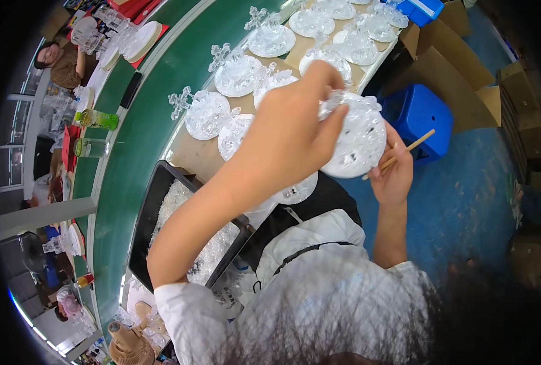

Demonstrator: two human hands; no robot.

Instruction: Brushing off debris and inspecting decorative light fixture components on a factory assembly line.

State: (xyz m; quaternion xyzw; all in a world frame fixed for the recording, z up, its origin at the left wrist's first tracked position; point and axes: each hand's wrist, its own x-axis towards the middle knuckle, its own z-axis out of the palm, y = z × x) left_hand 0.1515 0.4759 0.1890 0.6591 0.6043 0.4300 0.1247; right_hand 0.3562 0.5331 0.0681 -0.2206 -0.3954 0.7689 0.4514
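Blue floor [447, 204] shows below me, smooth and scuffed. My left hand [298, 112] is at the upper edge of a round white disc [357, 146], thumb and fingers bent close; I can't tell whether they pinch anything. My right hand [397, 173] cups the disc from its right side, a thin wooden stick [419, 140] between its fingers. I judge the disc light and stiff, its glassy studs slippery and perhaps easily knocked off, so the plain rim seems the safest hold. Nearby, a black plastic tray [142, 237] holds gritty clear beads [172, 210]. Beyond, lumpy, glittering pieces [207, 114] stand on brown board [188, 149], then a flat green surface [145, 112] curves past.
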